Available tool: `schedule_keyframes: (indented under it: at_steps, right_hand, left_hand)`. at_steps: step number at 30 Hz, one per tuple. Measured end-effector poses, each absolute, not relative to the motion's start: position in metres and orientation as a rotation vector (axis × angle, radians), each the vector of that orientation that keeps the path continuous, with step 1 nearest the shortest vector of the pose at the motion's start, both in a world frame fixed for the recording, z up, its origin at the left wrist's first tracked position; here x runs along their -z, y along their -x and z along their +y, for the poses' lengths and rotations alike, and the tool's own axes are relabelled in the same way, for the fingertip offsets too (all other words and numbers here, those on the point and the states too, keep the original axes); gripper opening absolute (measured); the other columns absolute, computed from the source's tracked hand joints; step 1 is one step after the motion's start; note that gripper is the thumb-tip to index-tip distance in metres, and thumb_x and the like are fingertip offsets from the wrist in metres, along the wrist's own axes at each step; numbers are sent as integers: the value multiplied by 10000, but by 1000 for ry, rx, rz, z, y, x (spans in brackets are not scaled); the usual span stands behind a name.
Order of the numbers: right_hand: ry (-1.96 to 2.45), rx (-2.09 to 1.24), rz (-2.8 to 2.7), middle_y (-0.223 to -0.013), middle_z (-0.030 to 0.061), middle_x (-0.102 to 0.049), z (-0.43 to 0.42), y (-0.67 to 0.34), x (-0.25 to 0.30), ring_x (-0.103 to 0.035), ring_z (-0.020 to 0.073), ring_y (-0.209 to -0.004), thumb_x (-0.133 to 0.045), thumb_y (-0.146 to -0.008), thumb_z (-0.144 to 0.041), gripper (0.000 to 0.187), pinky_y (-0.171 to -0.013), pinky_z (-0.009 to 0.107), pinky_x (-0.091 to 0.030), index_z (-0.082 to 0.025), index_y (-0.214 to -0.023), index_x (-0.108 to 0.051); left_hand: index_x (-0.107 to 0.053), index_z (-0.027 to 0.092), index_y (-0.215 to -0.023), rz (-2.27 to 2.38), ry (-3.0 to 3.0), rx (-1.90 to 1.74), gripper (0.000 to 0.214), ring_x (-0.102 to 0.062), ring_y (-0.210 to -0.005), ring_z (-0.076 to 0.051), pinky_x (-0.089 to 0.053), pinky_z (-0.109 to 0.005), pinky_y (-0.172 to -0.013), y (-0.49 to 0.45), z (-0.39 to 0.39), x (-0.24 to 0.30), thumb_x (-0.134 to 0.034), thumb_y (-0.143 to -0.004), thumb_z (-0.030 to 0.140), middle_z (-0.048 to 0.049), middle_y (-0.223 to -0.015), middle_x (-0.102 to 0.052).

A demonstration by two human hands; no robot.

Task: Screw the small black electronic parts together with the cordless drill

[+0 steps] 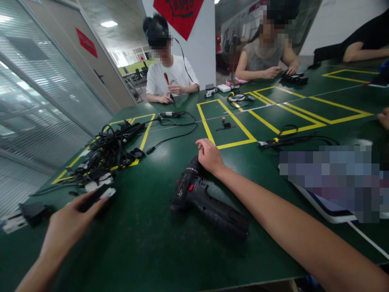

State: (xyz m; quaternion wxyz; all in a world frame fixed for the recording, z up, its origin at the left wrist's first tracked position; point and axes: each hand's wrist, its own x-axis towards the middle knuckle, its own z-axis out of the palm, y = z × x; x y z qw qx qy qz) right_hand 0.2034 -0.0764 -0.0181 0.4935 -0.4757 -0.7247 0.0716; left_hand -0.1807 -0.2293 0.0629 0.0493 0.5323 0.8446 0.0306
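Glass partition panels (39, 101) run along the left of the room, and I'm leaning over a dark green table (136, 259) marked out with rectangles of yellow tape (226, 121). Its surface is smooth and faintly glossy. Near the middle of the table, a black cordless drill (206, 202) lies on its side, its ribbed, matte plastic body broken by a small red switch. Its grip stretches toward me and to the right. My right hand (209, 156) sits relaxed and partly open on the drill's far end, holding it lightly without clenching. My left hand (71, 227) is closed around a slim black plastic piece (97, 198) with a white end, though I can't tell exactly what it is. Just beyond that hand, a heap of tangled black cables (112, 150) spills over the taped area at far left. Farther off, a small red-and-black part (223, 120) sits inside a taped rectangle. Across the table, a person in a white T-shirt (172, 77) holds a red-handled tool (166, 78).
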Motion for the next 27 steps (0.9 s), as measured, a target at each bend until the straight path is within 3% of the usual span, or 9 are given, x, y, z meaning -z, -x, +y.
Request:
schedule_keyframes:
  at_steps: [3,6,8,12,16,22,27]
  right_hand:
    - [1151,-171,-1758,-912,107,-613,-77,-203,18,-572,251,-903,-385,-788,-38,356,-838,357,-456,-139,-1041,-615]
    - [1144,-176,-1756,-910,108,-611,-77,-203,18,-571,250,-898,-388,-784,-40,357,-840,357,-459,-137,-1040,-617]
    - [1148,-186,-1754,-916,107,-611,-77,-203,18,-570,249,-904,-389,-780,-39,362,-846,360,-460,-142,-1043,-616]
    - [1161,-187,-1756,-924,108,-607,-77,-202,18,-565,253,-919,-394,-782,-43,359,-861,366,-459,-148,-1047,-611]
    - [1167,-172,-1762,-931,109,-607,-76,-201,17,-559,256,-926,-392,-798,-52,338,-857,361,-458,-148,-1040,-608]
    - [1179,-178,-1773,-929,107,-612,-74,-202,19,-562,256,-936,-384,-805,-51,336,-869,368,-458,-156,-1039,-602]
    - [1265,-136,-1801,-960,125,-642,-86,-198,-3,-597,267,-942,-393,-846,-73,291,-826,380,-472,-164,-1017,-610]
  left_hand:
    - [-529,404,-1219,2355,-1910,-397,564,-599,-1191,-218,-461,-403,-1027,167,-182,-53,-519,-768,742,129,-1290,-650]
    - [-605,258,-1150,2100,-2051,-608,619,-643,-1067,-235,-491,-381,-960,130,-124,-44,-645,-706,687,-19,-1226,-680]
    - [-659,221,-1056,1876,-2147,-672,610,-648,-1007,-250,-497,-376,-924,99,-86,-38,-694,-655,680,-59,-1133,-703]
    - [-704,194,-951,1550,-2217,-699,535,-632,-945,-245,-482,-360,-889,41,-25,-27,-707,-659,642,-68,-998,-719]
    - [-718,182,-935,1325,-2243,-735,473,-627,-960,-239,-460,-364,-923,6,7,-18,-731,-667,572,-66,-1017,-709]
    - [-735,190,-945,1254,-2244,-848,441,-579,-1122,-264,-417,-394,-1035,0,13,-7,-760,-658,523,-90,-1150,-668]
    - [-751,185,-957,1267,-2259,-930,428,-575,-1050,-244,-447,-384,-981,0,9,-2,-748,-688,517,-92,-1047,-665]
